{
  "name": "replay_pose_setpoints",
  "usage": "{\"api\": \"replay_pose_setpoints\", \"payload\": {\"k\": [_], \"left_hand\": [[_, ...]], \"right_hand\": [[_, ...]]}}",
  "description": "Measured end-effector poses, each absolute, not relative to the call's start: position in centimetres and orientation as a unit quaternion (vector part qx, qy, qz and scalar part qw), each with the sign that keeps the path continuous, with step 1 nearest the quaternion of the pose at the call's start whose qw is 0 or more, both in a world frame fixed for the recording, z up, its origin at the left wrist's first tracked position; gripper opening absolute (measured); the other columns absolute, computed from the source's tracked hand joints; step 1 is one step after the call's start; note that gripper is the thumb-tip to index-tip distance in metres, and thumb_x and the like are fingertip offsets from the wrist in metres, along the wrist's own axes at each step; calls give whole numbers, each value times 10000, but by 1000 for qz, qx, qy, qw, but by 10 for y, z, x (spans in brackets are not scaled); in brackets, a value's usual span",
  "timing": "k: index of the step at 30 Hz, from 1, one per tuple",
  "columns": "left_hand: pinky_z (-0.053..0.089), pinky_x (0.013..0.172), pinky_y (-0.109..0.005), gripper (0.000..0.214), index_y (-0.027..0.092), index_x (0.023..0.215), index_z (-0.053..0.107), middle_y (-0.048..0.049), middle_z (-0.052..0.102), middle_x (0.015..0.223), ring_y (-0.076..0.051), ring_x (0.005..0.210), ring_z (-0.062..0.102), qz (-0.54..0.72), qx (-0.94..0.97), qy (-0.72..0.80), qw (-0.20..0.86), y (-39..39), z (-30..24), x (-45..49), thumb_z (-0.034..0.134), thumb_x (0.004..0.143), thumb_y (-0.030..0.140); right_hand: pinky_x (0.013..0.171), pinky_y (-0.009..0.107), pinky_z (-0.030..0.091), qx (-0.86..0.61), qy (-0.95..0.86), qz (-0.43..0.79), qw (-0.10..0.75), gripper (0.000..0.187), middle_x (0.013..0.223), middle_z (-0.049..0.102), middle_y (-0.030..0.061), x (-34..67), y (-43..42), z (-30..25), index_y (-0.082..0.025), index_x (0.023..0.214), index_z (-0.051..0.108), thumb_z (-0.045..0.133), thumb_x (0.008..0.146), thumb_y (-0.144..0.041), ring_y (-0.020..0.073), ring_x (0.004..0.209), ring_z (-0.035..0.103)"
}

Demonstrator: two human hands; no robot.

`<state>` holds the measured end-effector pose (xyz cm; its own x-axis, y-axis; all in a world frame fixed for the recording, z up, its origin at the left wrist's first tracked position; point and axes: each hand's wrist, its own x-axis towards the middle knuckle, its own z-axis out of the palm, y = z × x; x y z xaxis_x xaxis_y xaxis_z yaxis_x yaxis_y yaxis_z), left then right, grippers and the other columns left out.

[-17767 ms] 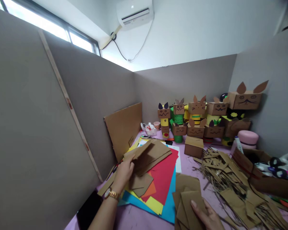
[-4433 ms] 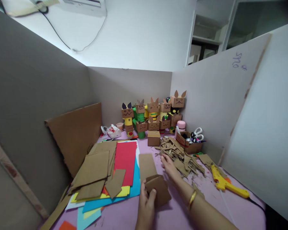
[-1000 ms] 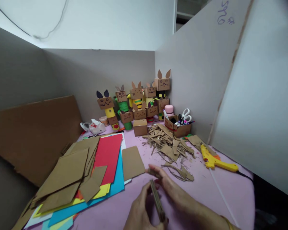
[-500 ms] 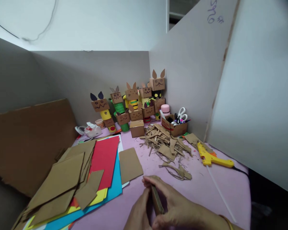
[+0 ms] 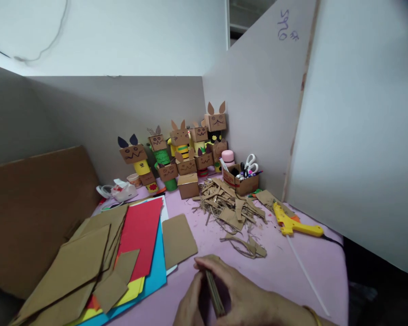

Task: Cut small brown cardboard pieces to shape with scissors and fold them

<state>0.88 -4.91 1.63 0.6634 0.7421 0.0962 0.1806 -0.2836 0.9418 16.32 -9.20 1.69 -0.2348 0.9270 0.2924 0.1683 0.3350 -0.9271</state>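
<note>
Between both hands, at the lower middle of the head view, stands a small stack of cardboard pieces (image 5: 215, 293), edge up. My right hand (image 5: 236, 290) is closed around its right side, with fingers at the far end and the thumb toward the near end. From the left, my left hand (image 5: 190, 301) grips the same stack; part of it is cut off by the frame's bottom. Just beyond the hands a single cardboard rectangle (image 5: 179, 240) lies flat on the pink tabletop (image 5: 275, 280).
Cardboard sheets (image 5: 71, 258) and coloured paper (image 5: 141, 231) lie at left. Behind are cardboard animal figures (image 5: 180, 138), a closed cardboard box (image 5: 188, 185) and a box of scissors and pens (image 5: 245, 183). Cardboard scraps (image 5: 229, 206) lie mid-table; a yellow glue gun (image 5: 297, 226) rests right.
The whole scene has shifted slightly left and a little down as the head turned. Both hands keep hold of the cardboard stack, whose layered edges show a bit more plainly.
</note>
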Motion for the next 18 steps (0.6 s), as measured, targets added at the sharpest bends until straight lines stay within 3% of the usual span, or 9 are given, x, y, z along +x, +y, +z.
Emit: {"api": "replay_pose_setpoints", "payload": {"k": [3, 5, 7, 9, 11, 14, 18], "left_hand": [[451, 909, -423, 653, 182, 1180, 501, -141, 623, 1142, -342, 1059, 566, 279, 747, 305, 520, -52, 18, 9, 706, 589, 370], [437, 919, -429, 659, 191, 1166, 516, -132, 625, 1139, -337, 1057, 561, 267, 752, 310, 517, -52, 17, 10, 735, 564, 346], [413, 940, -424, 656, 193, 1157, 520, -129, 626, 1129, -326, 1063, 553, 276, 740, 304, 532, -50, 13, 9, 741, 566, 374], [428, 911, -415, 645, 184, 1134, 526, -136, 636, 1090, -313, 1022, 574, 279, 692, 275, 606, -47, 5, 7, 713, 588, 471], [452, 857, -411, 635, 170, 1087, 546, -144, 652, 1037, -304, 958, 608, 255, 600, 231, 723, -44, -3, 6, 642, 614, 582], [458, 835, -423, 662, 160, 997, 600, -150, 668, 985, -319, 939, 625, 202, 481, 199, 830, -42, -9, 1, 575, 593, 684], [464, 831, -460, 750, 142, 949, 651, -166, 685, 922, -360, 957, 617, 119, 480, 212, 843, -45, 0, -5, 613, 487, 731]], "right_hand": [[1088, 429, 201, -384, -659, 406, 504, 907, 1436, 331, 118, 168, -97, 20, -239, 1392, 301, 543, 656, -710, 284, 1312, 292], [1070, 418, 240, -404, -633, 386, 535, 704, 1417, 365, 104, 170, -98, 21, -260, 1384, 311, 411, 802, -643, 248, 1299, 320], [1037, 402, 286, -432, -614, 369, 548, 563, 1363, 429, 103, 169, -97, 19, -258, 1339, 392, 391, 864, -561, 235, 1259, 369], [918, 360, 401, -437, -582, 405, 554, 501, 1226, 527, 98, 166, -94, 16, -250, 1268, 483, 419, 866, -541, 221, 1116, 490], [662, 267, 472, -406, -518, 499, 564, 513, 900, 598, 45, 161, -91, 12, -224, 1212, 525, 470, 833, -565, 149, 780, 575], [383, 150, 354, -341, -408, 635, 560, 584, 609, 479, -69, 155, -86, 7, -191, 1187, 509, 609, 744, -558, 44, 426, 409], [270, 130, 297, -302, -365, 710, 520, 421, 497, 532, -65, 151, -85, 6, -136, 969, 599, 700, 695, -439, 30, 287, 375]]}}
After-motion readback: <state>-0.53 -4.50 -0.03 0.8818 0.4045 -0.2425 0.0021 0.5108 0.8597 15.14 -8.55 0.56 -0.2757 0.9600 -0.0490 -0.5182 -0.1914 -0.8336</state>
